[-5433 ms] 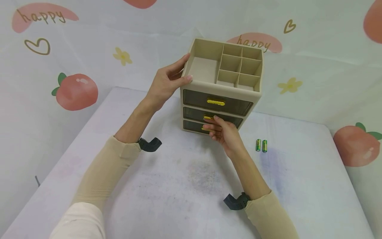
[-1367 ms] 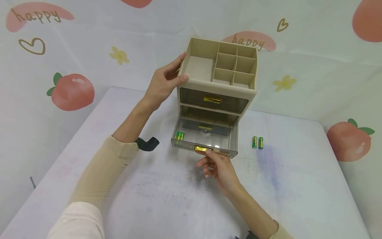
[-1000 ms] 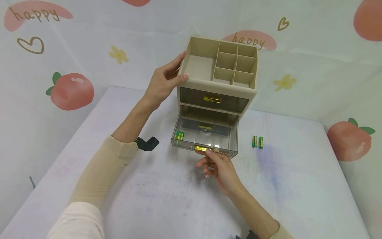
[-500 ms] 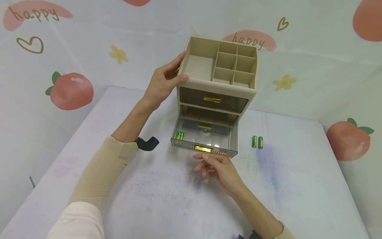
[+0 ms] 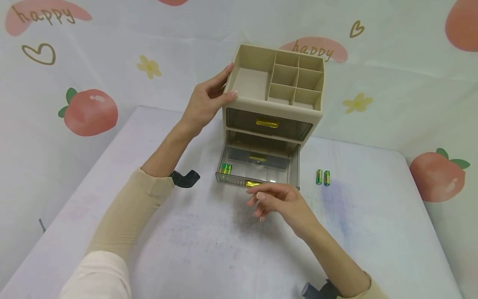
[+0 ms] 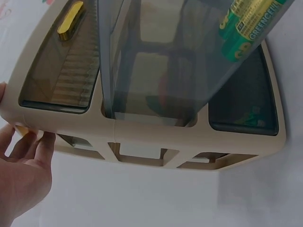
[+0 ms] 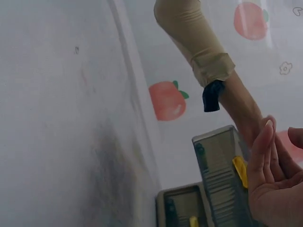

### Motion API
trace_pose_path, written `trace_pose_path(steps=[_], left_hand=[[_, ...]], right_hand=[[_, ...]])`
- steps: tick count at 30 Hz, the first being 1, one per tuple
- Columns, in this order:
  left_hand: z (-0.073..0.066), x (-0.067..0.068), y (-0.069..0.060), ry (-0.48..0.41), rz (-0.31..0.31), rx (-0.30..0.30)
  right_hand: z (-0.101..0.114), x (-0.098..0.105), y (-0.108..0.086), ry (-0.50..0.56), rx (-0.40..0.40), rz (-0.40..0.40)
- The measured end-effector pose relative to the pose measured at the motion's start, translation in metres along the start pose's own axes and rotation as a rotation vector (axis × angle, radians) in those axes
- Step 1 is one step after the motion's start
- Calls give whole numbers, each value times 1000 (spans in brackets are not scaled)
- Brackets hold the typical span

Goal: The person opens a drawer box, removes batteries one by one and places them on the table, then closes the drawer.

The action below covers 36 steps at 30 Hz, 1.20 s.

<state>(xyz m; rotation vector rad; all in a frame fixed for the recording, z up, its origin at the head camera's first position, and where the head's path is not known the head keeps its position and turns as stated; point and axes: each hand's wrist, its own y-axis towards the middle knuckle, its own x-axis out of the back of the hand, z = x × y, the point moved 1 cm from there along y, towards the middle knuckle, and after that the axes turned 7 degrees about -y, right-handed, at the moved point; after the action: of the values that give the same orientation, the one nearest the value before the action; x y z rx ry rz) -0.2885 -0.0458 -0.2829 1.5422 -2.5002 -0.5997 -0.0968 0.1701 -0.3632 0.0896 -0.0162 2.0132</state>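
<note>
My left hand (image 5: 203,106) holds the upper left side of a beige desktop drawer organizer (image 5: 278,104), thumb on the front rim and fingers along the side. Its clear grey middle drawer (image 5: 232,179) is pulled out, and green batteries (image 5: 226,168) lie in the drawer's front left corner. Close up in the left wrist view are those batteries (image 6: 246,28) and my left fingers (image 6: 45,149) against the casing. My right hand (image 5: 285,203) hovers just before the drawer front, loosely bent and holding nothing. It partly hides the gold handle (image 5: 252,184).
Two more green batteries, one (image 5: 319,177) beside the other (image 5: 327,178), lie right of the organizer on the white-covered table (image 5: 209,245). The top drawer (image 5: 269,123) is closed. A printed cloth (image 5: 186,74) hangs behind.
The middle drawer, closed in the oldest frame, has been pulled out by my right hand. That hand has since let go of the handle and shifted slightly right. My left hand keeps its hold.
</note>
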Motion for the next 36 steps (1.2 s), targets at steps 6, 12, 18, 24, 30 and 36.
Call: trace_pose_path(steps=[6, 12, 18, 24, 30, 36], left_hand=[[-14, -7, -6, 11, -3, 7], [-13, -6, -7, 10, -3, 6], [-10, -5, -5, 25, 8, -13], [-11, -6, -5, 19, 11, -12], [-11, -5, -5, 5, 15, -7], [-11, -5, -4, 17, 13, -12]], right_hand=[[15, 3, 3, -46, 31, 0], [30, 10, 12, -137, 61, -24], [41, 19, 22, -215, 83, -52], [44, 26, 35, -288, 84, -89], [41, 28, 51, -359, 73, -98], [36, 28, 65, -417, 12, -81]])
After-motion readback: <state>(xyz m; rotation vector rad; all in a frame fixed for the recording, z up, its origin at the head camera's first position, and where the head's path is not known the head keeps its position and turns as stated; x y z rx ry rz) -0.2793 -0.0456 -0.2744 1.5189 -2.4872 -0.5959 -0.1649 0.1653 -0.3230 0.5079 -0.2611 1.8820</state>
